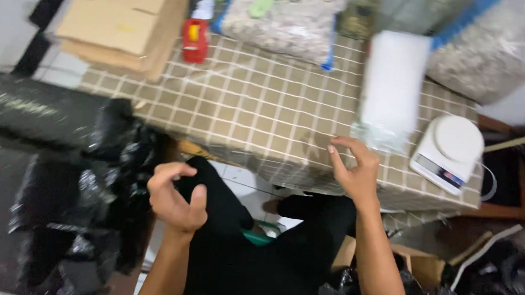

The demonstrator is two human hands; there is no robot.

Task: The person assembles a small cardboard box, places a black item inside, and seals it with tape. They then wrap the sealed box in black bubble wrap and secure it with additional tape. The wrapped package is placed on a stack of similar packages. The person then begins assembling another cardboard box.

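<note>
While the left hand (176, 197) curls its fingers loosely, empty, the right hand (352, 170) hovers half-curled over the checkered table (259, 105).

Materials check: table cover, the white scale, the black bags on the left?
Table cover: looks like glossy vinyl or oilcloth, with a printed olive grid and an edge draping over the table. White scale: likely smooth moulded plastic with a round platform. Black bags: thin plastic film, crinkled with shiny highlights. Motion blur leaves all three uncertain.

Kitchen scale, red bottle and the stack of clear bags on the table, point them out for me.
Kitchen scale (458, 140): head view, on its round white platform.
Red bottle (195, 42): head view, on its red body.
Stack of clear bags (393, 82): head view, on the top sheet's middle.
</note>
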